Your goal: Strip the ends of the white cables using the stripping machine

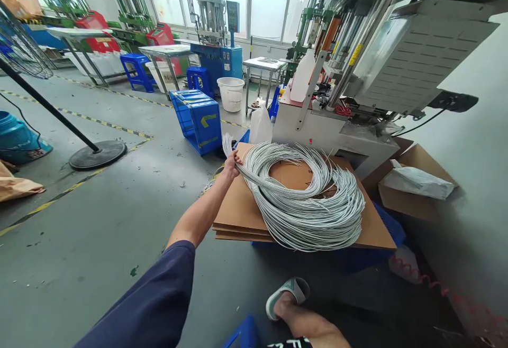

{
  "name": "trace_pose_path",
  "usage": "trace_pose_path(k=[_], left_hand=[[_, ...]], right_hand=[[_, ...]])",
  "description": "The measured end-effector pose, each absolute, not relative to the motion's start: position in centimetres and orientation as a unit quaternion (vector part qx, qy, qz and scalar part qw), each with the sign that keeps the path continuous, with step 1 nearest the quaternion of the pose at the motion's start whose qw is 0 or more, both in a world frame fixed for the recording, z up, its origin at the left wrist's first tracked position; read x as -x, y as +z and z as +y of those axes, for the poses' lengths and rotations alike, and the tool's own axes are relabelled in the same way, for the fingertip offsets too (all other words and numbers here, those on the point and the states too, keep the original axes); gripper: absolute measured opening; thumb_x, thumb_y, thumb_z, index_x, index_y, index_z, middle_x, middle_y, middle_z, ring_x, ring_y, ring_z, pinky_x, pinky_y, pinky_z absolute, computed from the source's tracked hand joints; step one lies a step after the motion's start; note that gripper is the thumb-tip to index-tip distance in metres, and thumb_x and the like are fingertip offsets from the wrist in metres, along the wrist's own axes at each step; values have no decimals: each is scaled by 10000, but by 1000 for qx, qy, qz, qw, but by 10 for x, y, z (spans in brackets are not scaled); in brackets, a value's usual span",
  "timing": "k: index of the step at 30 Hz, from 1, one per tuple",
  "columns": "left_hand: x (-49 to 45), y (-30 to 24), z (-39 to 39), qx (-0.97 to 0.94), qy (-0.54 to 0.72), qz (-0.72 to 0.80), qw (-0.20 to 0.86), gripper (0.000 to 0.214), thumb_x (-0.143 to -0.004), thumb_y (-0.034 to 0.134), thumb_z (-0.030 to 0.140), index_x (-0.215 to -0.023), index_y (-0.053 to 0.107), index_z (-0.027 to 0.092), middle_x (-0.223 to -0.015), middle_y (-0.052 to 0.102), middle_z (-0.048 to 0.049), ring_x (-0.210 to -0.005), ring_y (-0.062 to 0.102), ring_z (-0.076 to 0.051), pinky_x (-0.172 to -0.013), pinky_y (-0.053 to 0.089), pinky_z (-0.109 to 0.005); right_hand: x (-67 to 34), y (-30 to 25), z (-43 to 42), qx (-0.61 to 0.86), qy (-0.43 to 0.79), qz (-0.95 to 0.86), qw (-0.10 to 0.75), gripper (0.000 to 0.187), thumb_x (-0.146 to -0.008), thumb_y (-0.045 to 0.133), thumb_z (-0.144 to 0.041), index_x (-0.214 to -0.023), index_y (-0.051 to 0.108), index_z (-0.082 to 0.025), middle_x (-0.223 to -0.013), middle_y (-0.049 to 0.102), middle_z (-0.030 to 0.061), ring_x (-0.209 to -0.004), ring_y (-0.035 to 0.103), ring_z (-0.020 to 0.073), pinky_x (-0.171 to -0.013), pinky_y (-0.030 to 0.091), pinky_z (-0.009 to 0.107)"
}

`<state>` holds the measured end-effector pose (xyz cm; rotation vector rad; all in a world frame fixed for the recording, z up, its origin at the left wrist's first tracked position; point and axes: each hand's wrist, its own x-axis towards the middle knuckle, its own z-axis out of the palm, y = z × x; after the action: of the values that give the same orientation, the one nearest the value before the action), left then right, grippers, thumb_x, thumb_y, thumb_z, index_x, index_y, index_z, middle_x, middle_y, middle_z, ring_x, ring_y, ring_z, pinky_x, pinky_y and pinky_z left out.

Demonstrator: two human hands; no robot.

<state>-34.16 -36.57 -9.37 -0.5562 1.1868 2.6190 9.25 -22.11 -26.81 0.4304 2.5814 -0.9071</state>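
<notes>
My left hand [232,164] is closed around one end of a thick bundle of thin light-grey cables [273,185]. The loose cable tips stick up just beyond my fingers. From my grip the bundle runs right into large overlapping coils [309,226], which rest on flat brown cardboard sheets [238,213]. Several cut ends poke out at the far side of the coils. My right hand is outside the picture.
A press machine [329,131] stands behind the cardboard, with a white plastic jug [261,125] beside it. Left of it are a tipped blue crate [198,120] and a white bucket [230,94]. An open carton [416,179] sits at right. A blue stool [244,333] is below.
</notes>
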Motion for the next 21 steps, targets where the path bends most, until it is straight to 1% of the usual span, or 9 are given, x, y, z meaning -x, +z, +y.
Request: trace_pose_path(k=[2, 4, 6, 9, 11, 12, 13, 18, 21], left_hand=[[337, -68, -361, 135, 885, 433, 103, 183, -1000, 640, 313, -1013, 656, 131, -857, 664, 0, -625, 612, -101, -557, 538, -232], [327, -38, -354, 66, 880, 460, 98, 271, -978, 665, 292, -763, 590, 145, -609, 523, 73, -436, 446, -53, -427, 413, -178], [309, -7, -341, -14, 870, 483, 96, 434, -924, 716, 267, -586, 455, 189, -468, 364, 110, -355, 332, -39, -373, 340, -177], [273, 39, -315, -136, 843, 510, 103, 490, -873, 748, 234, -525, 403, 209, -404, 327, 116, -322, 327, -37, -358, 326, -183], [245, 66, -293, -202, 823, 519, 110, 456, -848, 763, 209, -529, 437, 206, -394, 363, 113, -315, 348, -35, -358, 329, -182], [231, 78, -282, -233, 812, 523, 110, 434, -840, 766, 196, -537, 456, 204, -396, 386, 109, -317, 361, -35, -359, 332, -182], [218, 89, -272, -267, 798, 530, 103, 410, -836, 761, 184, -546, 472, 203, -403, 408, 104, -321, 373, -37, -359, 335, -182], [167, 154, -233, -438, 696, 568, -42, 365, -881, 692, 195, -585, 478, 207, -456, 447, 75, -375, 428, -59, -381, 353, -200], [141, 211, -234, -475, 681, 548, -103, 356, -917, 679, 224, -626, 475, 212, -492, 440, 71, -414, 428, -61, -424, 372, -210]], right_hand=[[-106, -251, -213, -201, -322, 908, 177, 67, -700, 751, -557, -669, 782, -506, -553, 720, -29, -572, 745, 281, -394, 503, 361], [-112, -234, -207, -242, -329, 899, 157, 235, -708, 674, -615, -530, 754, -484, -480, 684, 28, -449, 695, 300, -358, 509, 408], [-112, -216, -201, -271, -348, 890, 117, 334, -714, 656, -623, -437, 716, -447, -399, 615, 31, -388, 661, 312, -343, 524, 436], [-110, -173, -185, -297, -381, 875, 3, 352, -731, 664, -605, -435, 691, -416, -401, 612, 16, -475, 706, 363, -417, 597, 512], [-107, -134, -175, -297, -394, 865, -87, 311, -839, 549, -608, -762, 790, -427, -812, 811, 10, -883, 787, 359, -778, 668, 566], [-102, -114, -172, -291, -397, 860, -130, 379, -900, 467, -603, -1022, 773, -415, -1128, 799, -3, -1147, 725, 315, -1016, 594, 550], [-94, -93, -171, -269, -404, 859, -166, 400, -919, 490, -592, -1177, 710, -380, -1279, 745, -5, -1254, 665, 278, -1128, 519, 521], [-36, -26, -186, -113, -389, 852, -331, 565, -950, 543, -401, -1443, 472, -134, -1504, 548, 169, -1412, 502, 286, -1197, 405, 560], [-20, -10, -192, -112, -381, 842, -366, 754, -937, 572, -406, -1554, 291, -76, -1628, 371, 205, -1529, 333, 285, -1255, 312, 549]])
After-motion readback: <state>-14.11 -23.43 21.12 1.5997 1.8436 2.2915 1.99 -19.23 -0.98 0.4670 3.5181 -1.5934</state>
